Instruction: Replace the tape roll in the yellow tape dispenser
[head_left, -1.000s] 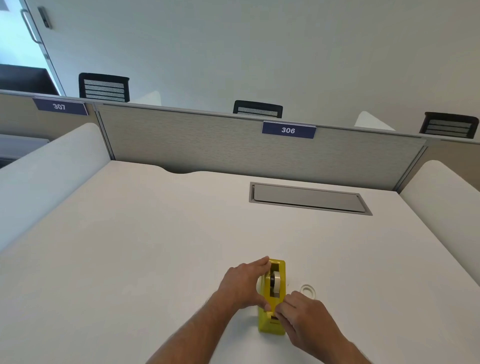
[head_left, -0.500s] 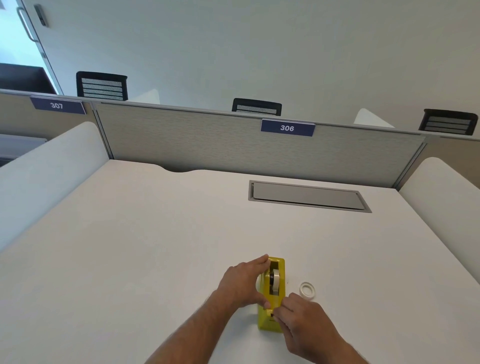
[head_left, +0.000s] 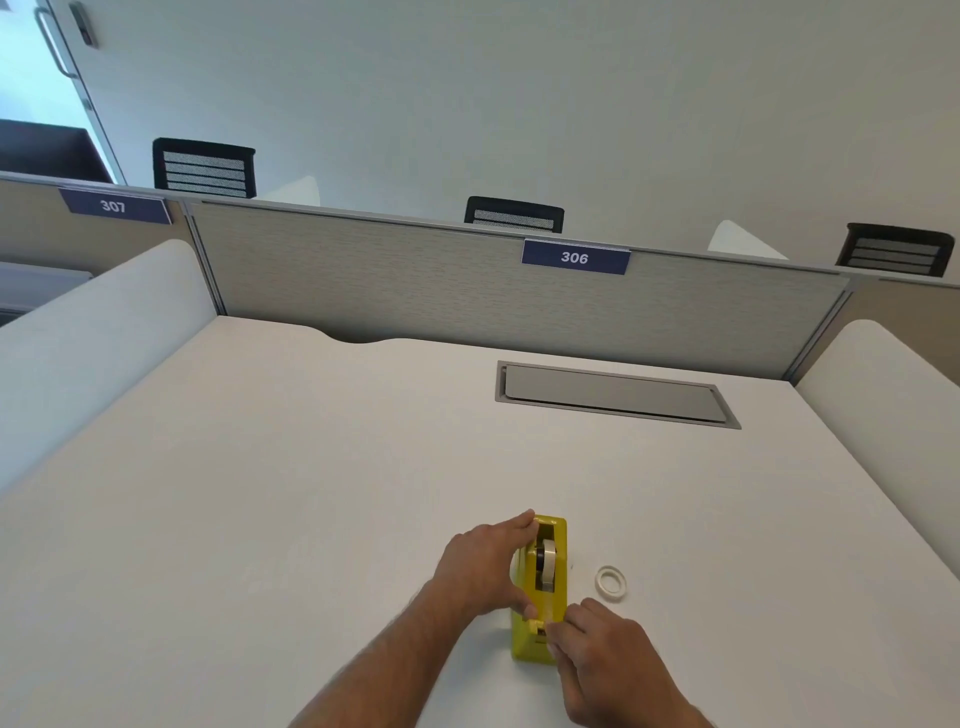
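The yellow tape dispenser stands on the white desk near its front edge, long side pointing away from me. A tape roll sits upright in its slot. My left hand grips the dispenser's left side, forefinger on its far end and thumb near the cutter. My right hand is at the near end, fingertips pinched at the cutter on what looks like the tape's end. A second, small whitish tape ring lies flat on the desk just right of the dispenser.
A grey cable hatch is set flush in the desk at the back right. A grey partition labelled 306 closes the far side, and white rounded side panels flank the desk. Black chair backs show beyond.
Both hands keep their hold on the dispenser. My right fingers have shifted slightly at the cutter end. The view has drifted a little.
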